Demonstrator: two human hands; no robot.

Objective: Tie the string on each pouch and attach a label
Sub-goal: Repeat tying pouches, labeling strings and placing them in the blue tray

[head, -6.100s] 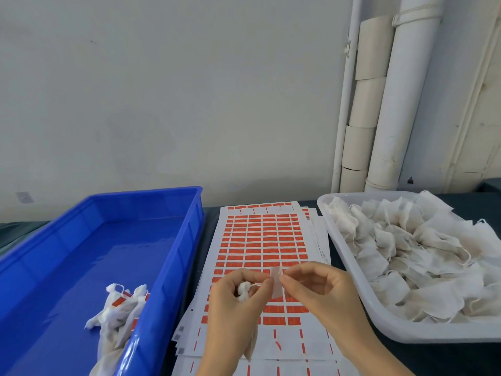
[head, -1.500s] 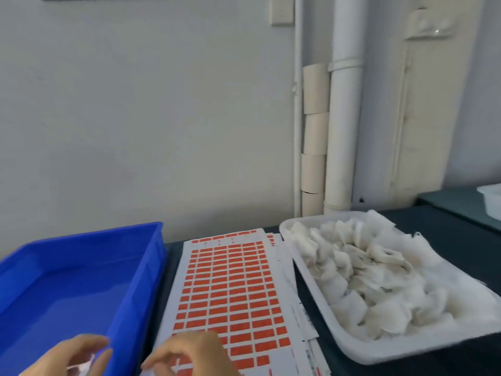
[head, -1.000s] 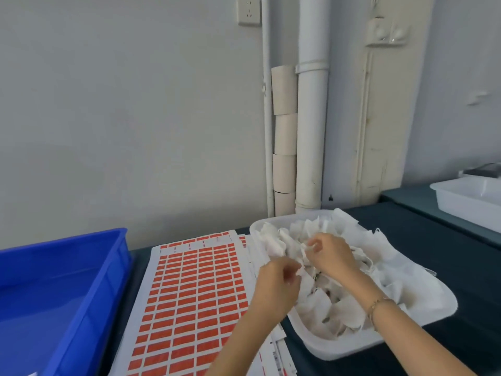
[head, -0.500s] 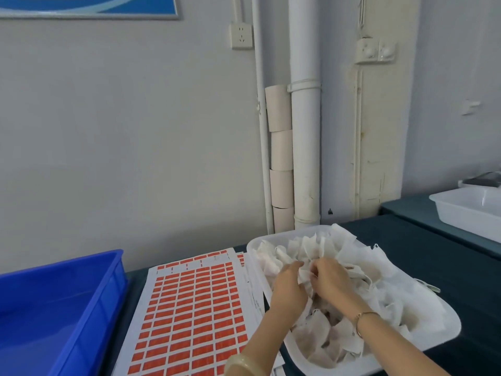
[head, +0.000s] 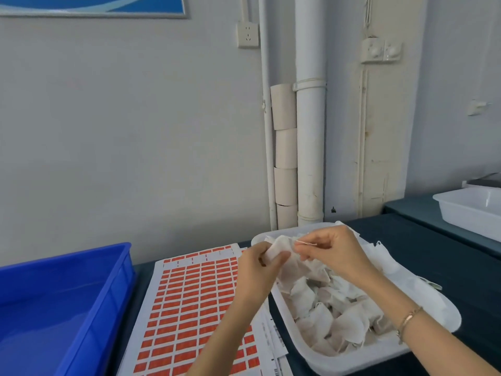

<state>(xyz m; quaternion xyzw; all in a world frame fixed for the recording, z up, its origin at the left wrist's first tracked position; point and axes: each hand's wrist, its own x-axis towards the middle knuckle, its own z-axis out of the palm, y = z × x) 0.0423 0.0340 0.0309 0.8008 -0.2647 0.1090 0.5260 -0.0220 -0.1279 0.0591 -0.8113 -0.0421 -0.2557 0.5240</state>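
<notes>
Most of the small white fabric pouch [head: 279,246] is hidden by fingers, and its lower edge blends into the heap of white pouches [head: 325,308] behind it, so its long axis cannot be made out. It is held above the near-left end of the white plastic tray [head: 339,365]. The left hand [head: 257,270] has its grip closed round the pouch. The right hand [head: 333,253] pinches a thin pale string [head: 306,242], which runs roughly sideways from the pouch's top. The sheet of orange-red labels [head: 189,299] lies flat on the dark surface [head: 433,253], its bottom cut off by the frame, beside a blue plastic bin [head: 116,294].
</notes>
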